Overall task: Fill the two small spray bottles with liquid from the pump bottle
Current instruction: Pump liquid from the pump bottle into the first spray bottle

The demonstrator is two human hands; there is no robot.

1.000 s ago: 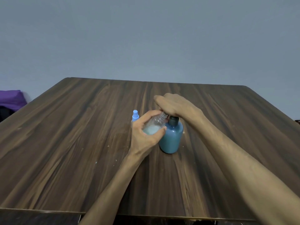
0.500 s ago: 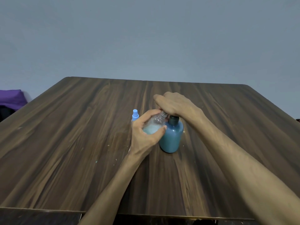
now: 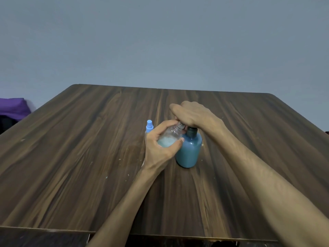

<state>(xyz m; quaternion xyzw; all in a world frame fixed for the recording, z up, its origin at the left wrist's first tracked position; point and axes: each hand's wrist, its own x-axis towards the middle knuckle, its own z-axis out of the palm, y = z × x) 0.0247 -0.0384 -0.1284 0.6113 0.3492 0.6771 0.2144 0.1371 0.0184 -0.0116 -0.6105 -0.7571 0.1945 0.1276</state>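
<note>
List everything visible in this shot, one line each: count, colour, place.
pump bottle: one, blue with dark collar, standing mid-table
open spray bottle: one, clear, pale liquid inside, tilted with its neck up at the pump
capped spray bottle: one, blue cap, behind the left hand
table: one, dark wood grain
wall: one, grey-blue, behind the table
cloth: one, purple, far left off the table
left hand: one, grips the open spray bottle
right hand: one, rests on the pump top
</note>
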